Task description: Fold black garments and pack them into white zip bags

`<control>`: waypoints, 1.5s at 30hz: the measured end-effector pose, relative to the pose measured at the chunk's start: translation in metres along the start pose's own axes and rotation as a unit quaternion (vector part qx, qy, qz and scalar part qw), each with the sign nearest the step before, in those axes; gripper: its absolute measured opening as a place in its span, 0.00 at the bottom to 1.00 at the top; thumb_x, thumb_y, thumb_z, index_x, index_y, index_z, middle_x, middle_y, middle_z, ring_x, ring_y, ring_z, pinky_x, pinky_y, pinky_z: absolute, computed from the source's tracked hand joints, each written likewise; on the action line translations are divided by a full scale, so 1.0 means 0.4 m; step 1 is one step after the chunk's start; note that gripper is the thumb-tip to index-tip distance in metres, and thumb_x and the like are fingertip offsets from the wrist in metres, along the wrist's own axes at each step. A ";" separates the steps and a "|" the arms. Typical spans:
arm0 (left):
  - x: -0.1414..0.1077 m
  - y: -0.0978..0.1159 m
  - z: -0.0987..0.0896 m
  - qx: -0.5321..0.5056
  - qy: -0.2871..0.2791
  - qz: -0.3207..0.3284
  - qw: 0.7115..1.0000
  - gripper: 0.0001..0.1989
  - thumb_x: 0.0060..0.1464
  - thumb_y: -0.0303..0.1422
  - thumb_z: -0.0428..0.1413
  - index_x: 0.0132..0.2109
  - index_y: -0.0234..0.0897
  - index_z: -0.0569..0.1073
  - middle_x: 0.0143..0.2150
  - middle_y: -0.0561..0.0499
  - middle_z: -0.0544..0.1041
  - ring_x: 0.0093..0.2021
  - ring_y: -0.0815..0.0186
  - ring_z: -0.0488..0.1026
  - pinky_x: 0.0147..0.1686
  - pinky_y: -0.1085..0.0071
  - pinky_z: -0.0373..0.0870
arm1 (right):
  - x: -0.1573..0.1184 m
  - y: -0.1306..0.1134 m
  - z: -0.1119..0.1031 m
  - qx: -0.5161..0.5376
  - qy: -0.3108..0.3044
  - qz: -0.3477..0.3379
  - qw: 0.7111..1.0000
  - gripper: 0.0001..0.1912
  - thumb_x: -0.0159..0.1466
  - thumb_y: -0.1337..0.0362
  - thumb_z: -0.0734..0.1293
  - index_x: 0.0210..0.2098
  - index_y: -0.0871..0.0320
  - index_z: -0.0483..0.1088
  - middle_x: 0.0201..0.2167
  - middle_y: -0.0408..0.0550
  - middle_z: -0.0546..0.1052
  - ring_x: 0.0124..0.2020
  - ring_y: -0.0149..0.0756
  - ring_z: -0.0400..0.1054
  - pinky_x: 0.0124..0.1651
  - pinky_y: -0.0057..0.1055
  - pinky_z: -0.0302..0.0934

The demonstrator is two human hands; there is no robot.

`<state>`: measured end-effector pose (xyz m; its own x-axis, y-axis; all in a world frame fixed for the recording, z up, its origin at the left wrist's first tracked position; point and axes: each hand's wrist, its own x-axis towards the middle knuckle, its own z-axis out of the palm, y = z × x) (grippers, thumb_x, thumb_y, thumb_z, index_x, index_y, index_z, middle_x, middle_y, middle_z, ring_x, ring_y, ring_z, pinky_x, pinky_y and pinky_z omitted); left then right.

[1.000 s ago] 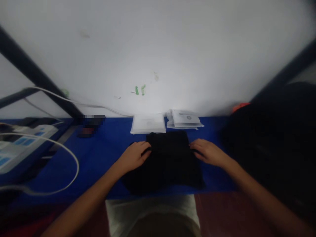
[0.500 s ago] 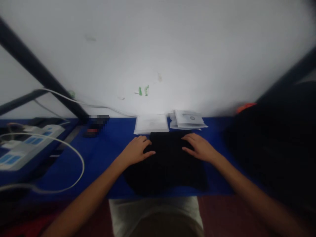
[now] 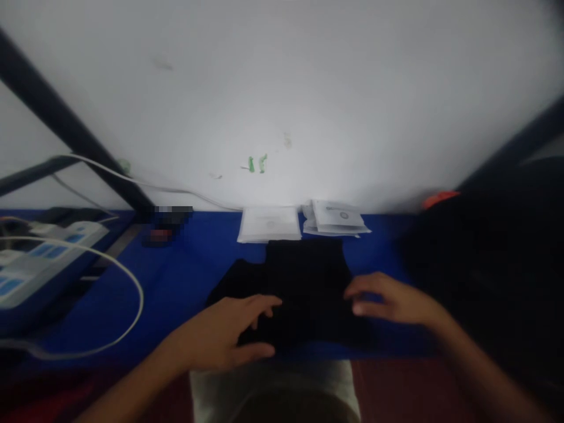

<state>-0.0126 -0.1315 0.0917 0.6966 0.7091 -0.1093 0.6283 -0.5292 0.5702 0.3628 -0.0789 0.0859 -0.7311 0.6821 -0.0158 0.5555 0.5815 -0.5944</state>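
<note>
Wall, white and marked, stood at the far side. Table, blue-topped, ran along its foot. Dark bulk, at right, was too dim to identify. Cloth, one, black, lay at the middle of the table, its far part narrow and straight-edged, its near part wider, with a sloping spread at left. Condition: apparently part-worked; the far portion looked neat, the left spread and near portion less so. It lay outside the packets, and how much was left could not be judged further, folds being lost in the black. Power strip, white and blue, was at left. Left hand, empty as far as seen, was over the near left of the cloth, thumb and fingers wide apart. Right hand was at the right edge, its gap narrower, no cloth visibly pinched; contact for either could not be told. Packets, white: one flat, just beyond the cloth; others, overlapping, far right of it. Cable, pale, was looped at left.
</note>
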 end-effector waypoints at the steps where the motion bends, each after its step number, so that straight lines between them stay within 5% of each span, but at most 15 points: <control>1: 0.014 -0.006 0.004 -0.001 0.011 0.006 1.000 0.31 0.61 0.47 0.55 0.67 0.46 0.57 0.54 0.48 0.76 0.46 0.60 0.76 0.44 0.65 0.72 | 0.019 0.026 -0.002 -0.034 0.037 0.005 0.999 0.14 0.69 0.53 0.63 0.46 0.55 0.74 0.40 0.49 0.79 0.40 0.39 0.74 0.44 0.34 0.69; 4: 0.075 -0.033 0.031 0.032 0.049 0.040 0.997 0.26 0.65 0.45 0.50 0.67 0.44 0.60 0.61 0.44 0.71 0.59 0.56 0.70 0.57 0.59 0.67 | 0.096 0.136 -0.011 -0.243 0.185 0.060 0.950 0.17 0.69 0.64 0.59 0.55 0.59 0.69 0.50 0.58 0.76 0.51 0.48 0.71 0.53 0.44 0.65; 8: 0.135 -0.078 0.087 0.119 0.049 0.059 0.990 0.34 0.63 0.49 0.52 0.69 0.38 0.58 0.70 0.40 0.60 0.70 0.49 0.56 0.66 0.51 0.53 | 0.180 0.262 -0.019 -0.410 0.217 0.111 0.879 0.29 0.63 0.71 0.62 0.63 0.68 0.60 0.61 0.65 0.67 0.59 0.53 0.63 0.58 0.44 0.60; 18: 0.157 -0.095 0.138 0.158 0.034 0.045 0.986 0.39 0.61 0.54 0.50 0.71 0.36 0.55 0.73 0.39 0.52 0.72 0.50 0.49 0.68 0.52 0.48 | 0.278 0.314 -0.025 -0.447 0.241 0.097 0.856 0.20 0.60 0.72 0.62 0.52 0.66 0.68 0.49 0.63 0.75 0.48 0.51 0.66 0.48 0.39 0.60; 22: 0.158 -0.110 0.077 0.102 0.082 0.033 0.991 0.35 0.61 0.53 0.51 0.68 0.38 0.61 0.71 0.41 0.56 0.70 0.53 0.55 0.67 0.54 0.54 | 0.269 0.289 -0.059 -0.451 0.254 0.063 0.854 0.14 0.62 0.72 0.62 0.47 0.66 0.71 0.44 0.62 0.77 0.44 0.50 0.68 0.45 0.39 0.62; 25: 0.152 -0.154 -0.013 0.023 0.250 -0.039 0.967 0.28 0.64 0.50 0.50 0.64 0.39 0.66 0.67 0.43 0.65 0.66 0.55 0.62 0.65 0.55 0.58 | 0.239 0.229 -0.069 -0.454 0.260 0.007 0.852 0.16 0.64 0.73 0.61 0.51 0.65 0.70 0.50 0.61 0.76 0.49 0.48 0.68 0.51 0.42 0.62; 27: 0.158 -0.184 -0.069 -0.047 0.335 -0.074 0.938 0.26 0.63 0.50 0.50 0.60 0.39 0.69 0.62 0.43 0.71 0.61 0.55 0.69 0.61 0.56 0.64 | 0.219 0.165 -0.053 -0.448 0.258 -0.106 0.850 0.14 0.67 0.73 0.60 0.51 0.62 0.70 0.51 0.59 0.76 0.52 0.47 0.68 0.55 0.44 0.62; 29: 0.179 -0.199 -0.107 -0.110 0.360 -0.079 0.923 0.25 0.62 0.50 0.52 0.57 0.38 0.71 0.58 0.43 0.74 0.57 0.55 0.71 0.58 0.58 0.67 | 0.207 0.089 -0.017 -0.427 0.250 -0.255 0.831 0.14 0.68 0.73 0.59 0.51 0.62 0.70 0.50 0.58 0.77 0.54 0.45 0.69 0.56 0.46 0.63; 33: 0.252 -0.172 -0.119 -0.162 0.319 -0.045 0.933 0.23 0.62 0.49 0.52 0.54 0.36 0.73 0.54 0.43 0.77 0.55 0.56 0.73 0.56 0.61 0.68 | 0.214 -0.048 0.077 -0.378 0.202 -0.427 0.796 0.08 0.68 0.71 0.62 0.43 0.64 0.73 0.47 0.57 0.78 0.51 0.43 0.72 0.56 0.42 0.66; 36: 0.302 -0.134 -0.092 -0.174 0.232 -0.026 0.957 0.20 0.62 0.47 0.53 0.50 0.36 0.75 0.49 0.46 0.79 0.49 0.58 0.75 0.51 0.63 0.69 | 0.233 -0.100 0.131 -0.362 0.188 -0.479 0.777 0.06 0.66 0.70 0.65 0.40 0.62 0.74 0.47 0.54 0.79 0.50 0.42 0.72 0.57 0.38 0.67; 40: 0.331 -0.115 -0.047 -0.167 0.108 -0.007 0.980 0.18 0.63 0.44 0.51 0.46 0.37 0.77 0.41 0.48 0.80 0.42 0.60 0.76 0.43 0.66 0.70 | 0.248 -0.103 0.162 -0.364 0.185 -0.500 0.764 0.07 0.68 0.68 0.64 0.41 0.60 0.74 0.46 0.51 0.79 0.50 0.39 0.72 0.57 0.36 0.66; 45: 0.336 -0.142 -0.006 -0.176 0.093 -0.002 0.980 0.13 0.61 0.39 0.52 0.40 0.34 0.75 0.36 0.49 0.78 0.36 0.64 0.74 0.38 0.70 0.69 | 0.257 -0.044 0.143 -0.369 0.210 -0.421 0.801 0.09 0.68 0.72 0.63 0.46 0.64 0.72 0.46 0.54 0.78 0.47 0.38 0.72 0.56 0.38 0.67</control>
<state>0.0446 -0.0051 0.0467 0.5985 0.8009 0.0207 0.4486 -0.3564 0.8196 0.2552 -0.0442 0.0488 -0.8581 -0.0911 0.5054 0.1318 0.9121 0.3882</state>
